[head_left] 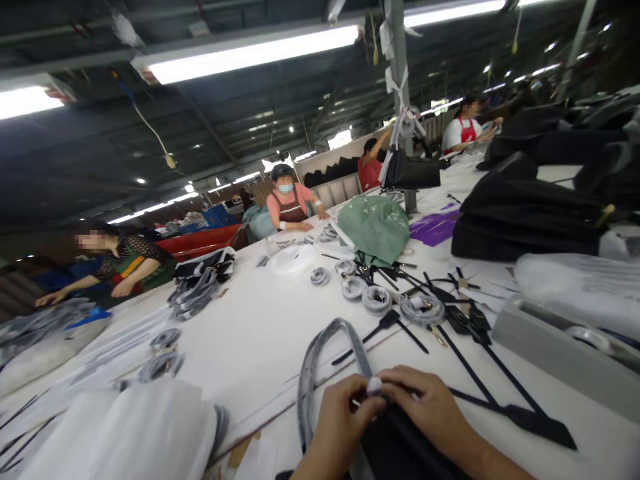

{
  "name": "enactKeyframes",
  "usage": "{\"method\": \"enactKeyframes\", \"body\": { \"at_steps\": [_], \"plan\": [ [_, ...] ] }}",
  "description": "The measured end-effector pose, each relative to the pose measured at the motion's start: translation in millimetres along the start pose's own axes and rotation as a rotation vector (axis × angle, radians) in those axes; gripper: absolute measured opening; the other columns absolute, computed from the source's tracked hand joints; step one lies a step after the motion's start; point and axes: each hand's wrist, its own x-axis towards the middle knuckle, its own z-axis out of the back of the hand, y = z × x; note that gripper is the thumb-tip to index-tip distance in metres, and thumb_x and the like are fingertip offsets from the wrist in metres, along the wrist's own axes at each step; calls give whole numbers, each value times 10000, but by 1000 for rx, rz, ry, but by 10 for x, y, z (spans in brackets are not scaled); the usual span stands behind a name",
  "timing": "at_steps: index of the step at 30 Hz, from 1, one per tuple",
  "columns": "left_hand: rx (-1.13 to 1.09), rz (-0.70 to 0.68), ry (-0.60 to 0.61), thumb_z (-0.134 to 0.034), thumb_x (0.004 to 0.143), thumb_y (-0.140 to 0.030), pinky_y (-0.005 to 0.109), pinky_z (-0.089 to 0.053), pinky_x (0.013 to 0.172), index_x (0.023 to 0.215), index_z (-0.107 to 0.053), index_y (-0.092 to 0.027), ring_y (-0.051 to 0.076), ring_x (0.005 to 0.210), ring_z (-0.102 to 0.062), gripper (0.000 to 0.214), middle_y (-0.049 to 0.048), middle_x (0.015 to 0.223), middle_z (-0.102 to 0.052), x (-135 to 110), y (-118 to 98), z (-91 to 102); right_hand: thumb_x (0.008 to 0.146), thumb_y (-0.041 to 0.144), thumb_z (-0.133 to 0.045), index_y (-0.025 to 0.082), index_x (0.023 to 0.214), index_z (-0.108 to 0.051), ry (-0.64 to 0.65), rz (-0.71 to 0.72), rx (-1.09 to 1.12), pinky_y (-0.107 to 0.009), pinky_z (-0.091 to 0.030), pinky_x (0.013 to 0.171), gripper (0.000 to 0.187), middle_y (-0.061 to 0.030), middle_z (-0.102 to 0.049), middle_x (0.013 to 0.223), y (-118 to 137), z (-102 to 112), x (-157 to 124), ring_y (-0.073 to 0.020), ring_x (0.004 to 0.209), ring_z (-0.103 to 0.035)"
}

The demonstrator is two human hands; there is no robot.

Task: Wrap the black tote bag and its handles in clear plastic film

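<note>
My left hand (343, 420) and my right hand (425, 410) meet at the bottom middle of the white table (260, 333). Both pinch a black fabric piece (395, 443) where a grey webbing strap (320, 360) joins it. The strap loops up and away from my hands. My left thumb has a white cap on its tip. Fingers of both hands are pressed together on the piece.
Black zipper pulls and straps (465, 320) and several grey coiled rolls (377, 298) lie ahead. A green bag (376, 228), black bags (525, 213), a grey tray (555, 347) and white plastic bundles (125, 433) surround them. Other workers (287, 200) sit along the far edge.
</note>
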Motion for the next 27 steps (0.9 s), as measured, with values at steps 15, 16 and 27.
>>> {"method": "enactKeyframes", "body": {
  "at_steps": [15, 16, 27],
  "plan": [
    [-434, 113, -127, -671, 833, -428, 247, -403, 642, 765, -671, -138, 123, 653, -519, 298, -3, 672, -609, -8, 80, -136, 955, 251, -548, 231, 934, -678, 281, 275, -147, -305, -470, 869, 134, -44, -659, 958, -22, 229, 197, -188, 954, -603],
    [-445, 120, -166, -670, 834, -425, 245, -395, 642, 740, -655, -142, 119, 649, -504, 298, -12, 656, -589, -2, 94, -143, 959, 241, -535, 232, 942, -679, 313, 294, -192, -306, -467, 864, 145, -47, -650, 967, -22, 247, 206, -189, 961, -595],
    [-162, 4, -334, -614, 882, -437, 258, -374, 630, 740, -604, -177, 128, 652, -471, 297, -29, 655, -512, 59, 109, -40, 940, 313, -581, 241, 1064, -671, 175, 18, -18, -283, -499, 801, 169, -26, -686, 952, 36, 159, 138, -176, 860, -634]
  ]
}}
